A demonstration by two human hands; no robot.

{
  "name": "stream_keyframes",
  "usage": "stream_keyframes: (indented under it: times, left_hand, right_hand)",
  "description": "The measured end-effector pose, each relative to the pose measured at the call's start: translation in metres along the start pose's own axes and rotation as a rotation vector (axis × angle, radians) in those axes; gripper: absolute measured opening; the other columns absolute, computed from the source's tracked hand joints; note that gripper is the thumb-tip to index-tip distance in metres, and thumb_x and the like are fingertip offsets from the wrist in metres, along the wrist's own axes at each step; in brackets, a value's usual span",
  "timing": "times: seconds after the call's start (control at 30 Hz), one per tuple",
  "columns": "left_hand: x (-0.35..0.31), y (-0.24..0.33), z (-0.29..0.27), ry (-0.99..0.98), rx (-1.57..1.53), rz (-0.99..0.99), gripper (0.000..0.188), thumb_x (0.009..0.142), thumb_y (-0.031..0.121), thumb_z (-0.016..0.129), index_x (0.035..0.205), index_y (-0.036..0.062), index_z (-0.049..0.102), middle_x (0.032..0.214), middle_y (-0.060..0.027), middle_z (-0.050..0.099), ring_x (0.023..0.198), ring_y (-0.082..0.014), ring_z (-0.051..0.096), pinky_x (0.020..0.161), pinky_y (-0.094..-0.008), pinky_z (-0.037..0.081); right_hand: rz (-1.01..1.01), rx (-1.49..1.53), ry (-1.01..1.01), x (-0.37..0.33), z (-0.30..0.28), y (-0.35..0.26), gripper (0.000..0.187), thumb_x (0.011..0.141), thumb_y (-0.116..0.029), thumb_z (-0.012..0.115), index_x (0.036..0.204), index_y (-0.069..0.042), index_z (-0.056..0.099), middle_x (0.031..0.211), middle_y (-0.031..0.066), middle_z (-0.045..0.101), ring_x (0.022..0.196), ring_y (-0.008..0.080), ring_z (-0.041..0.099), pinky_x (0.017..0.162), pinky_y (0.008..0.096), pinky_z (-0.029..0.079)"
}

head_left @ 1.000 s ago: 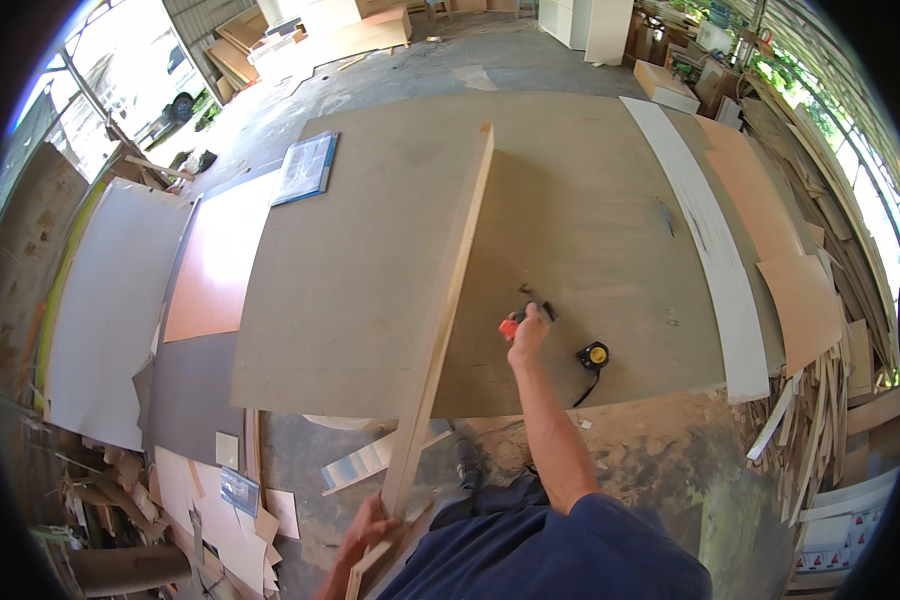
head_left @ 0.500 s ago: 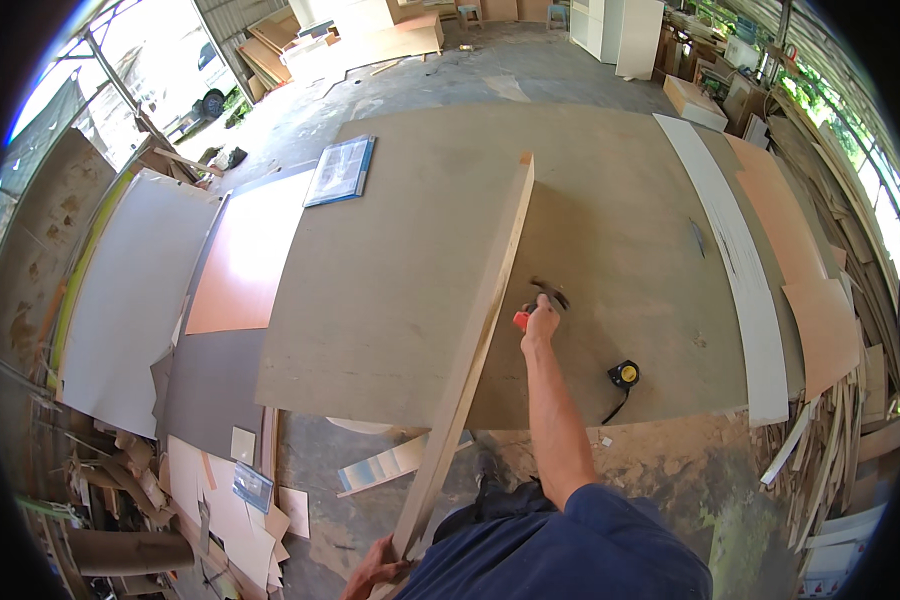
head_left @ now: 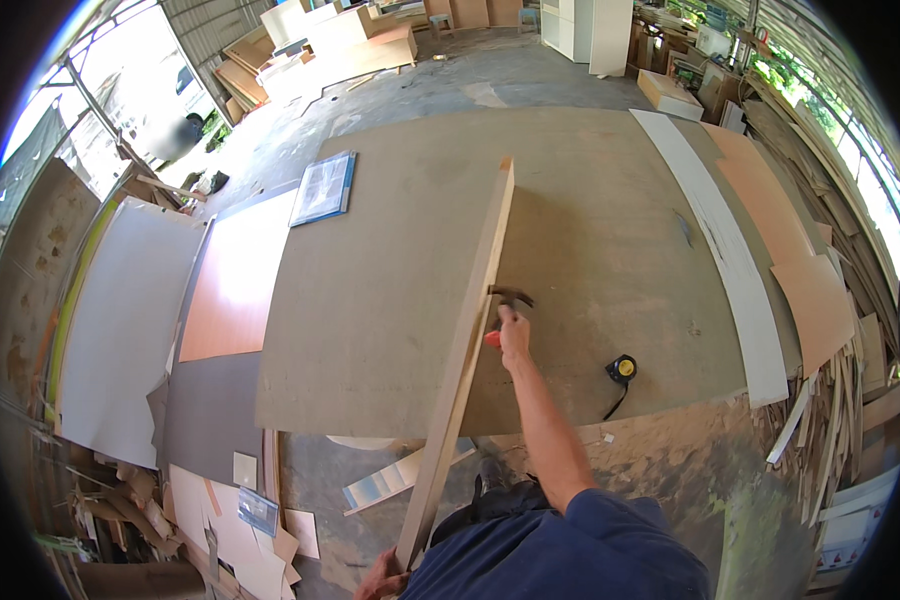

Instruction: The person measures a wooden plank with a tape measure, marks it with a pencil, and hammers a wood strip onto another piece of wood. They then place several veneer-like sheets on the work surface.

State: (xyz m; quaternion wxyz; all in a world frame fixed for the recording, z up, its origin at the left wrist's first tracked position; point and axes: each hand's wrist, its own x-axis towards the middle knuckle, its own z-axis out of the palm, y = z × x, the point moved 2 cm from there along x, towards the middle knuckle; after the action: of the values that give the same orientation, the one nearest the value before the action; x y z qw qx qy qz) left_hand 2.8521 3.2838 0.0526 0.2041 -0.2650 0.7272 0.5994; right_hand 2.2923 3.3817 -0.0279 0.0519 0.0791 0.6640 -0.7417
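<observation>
Two hands of yours are in view, both at work around one long wooden beam (head_left: 460, 375). It slants across the large grey-brown board (head_left: 370, 300), its far end over the middle of the board and its near end reaching past the front edge to your body. Your right hand (head_left: 514, 338) is closed firmly round the handle of a hammer (head_left: 514, 296), with red showing below your fist. You have the dark, curved hammer head at the beam's right side; you cannot tell from this angle whether it touches the wood. Your left hand (head_left: 381, 577) is low, by your shirt (head_left: 580, 555), curled against the beam's near end and holding it; how far those fingers wrap underneath is hidden.

To the right of your forearm, a black and yellow tape measure (head_left: 622, 369) lies on the board with its dark strap toward you. Farther right you have a long white strip (head_left: 722, 260), then tan sheets (head_left: 815, 310) beside it. A slim dark tool (head_left: 683, 228) lies just left of the white strip. At the board's far left corner sits a flat, blue-edged packet (head_left: 322, 188), with a glossy orange sheet (head_left: 225, 310) nearer you on the left.
</observation>
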Motion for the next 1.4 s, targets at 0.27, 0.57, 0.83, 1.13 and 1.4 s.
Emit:
stream_keyframes:
  times: [0.27,0.57,0.83,1.13,1.4]
  left_hand:
    - [-0.025,-0.028,-0.005,0.044,-0.201,-0.066,0.069,0.073,0.008,0.074,0.135,-0.0051,0.048,0.12,-0.0148,0.064,0.106,-0.0223,0.061,0.094,-0.0375,0.048]
    - [-0.035,-0.054,-0.004,0.029,-0.555,-0.074,0.069,0.073,0.007,0.076,0.135,-0.0046,0.048,0.119,-0.015,0.064,0.106,-0.0231,0.062,0.094,-0.0377,0.048]
    - [0.077,0.069,-0.038,0.024,-0.059,0.235,0.082,0.059,0.012,0.075,0.135,-0.0046,0.048,0.113,-0.018,0.064,0.111,-0.0264,0.059,0.099,-0.0377,0.044]
    - [0.142,0.188,0.047,0.177,0.228,0.235,0.069,0.061,0.002,0.072,0.127,-0.0059,0.051,0.112,-0.0232,0.065,0.109,-0.0342,0.061,0.098,-0.0392,0.044]
    - [0.201,0.245,0.165,0.315,0.299,0.304,0.076,0.064,0.004,0.071,0.135,-0.0018,0.046,0.124,-0.023,0.06,0.118,-0.0382,0.056,0.1,-0.0406,0.043]
  right_hand:
    - [0.2,0.299,0.083,0.027,-0.019,-0.043,0.029,0.093,-0.029,0.061,0.08,-0.003,0.061,0.065,0.0044,0.06,0.051,0.0119,0.054,0.042,0.0286,0.038]
    - [0.134,0.298,0.128,0.006,-0.055,-0.035,0.019,0.093,-0.021,0.059,0.095,-0.003,0.054,0.074,0.0054,0.062,0.058,0.0134,0.058,0.045,0.027,0.043]
    - [-0.024,-0.213,-0.165,-0.08,-0.149,-0.076,0.035,0.089,-0.008,0.061,0.122,0.001,0.051,0.1,0.0105,0.068,0.075,0.0218,0.067,0.067,0.035,0.055]
    - [-0.299,-1.307,-0.265,-0.03,-0.249,-0.107,0.078,0.062,-0.044,0.087,0.12,-0.006,0.051,0.112,0.016,0.065,0.102,0.0336,0.064,0.088,0.044,0.052]
    - [-0.432,-1.342,-0.519,0.004,-0.277,-0.09,0.065,0.061,-0.04,0.084,0.108,-0.004,0.056,0.096,0.0161,0.069,0.099,0.0337,0.066,0.083,0.0437,0.055]
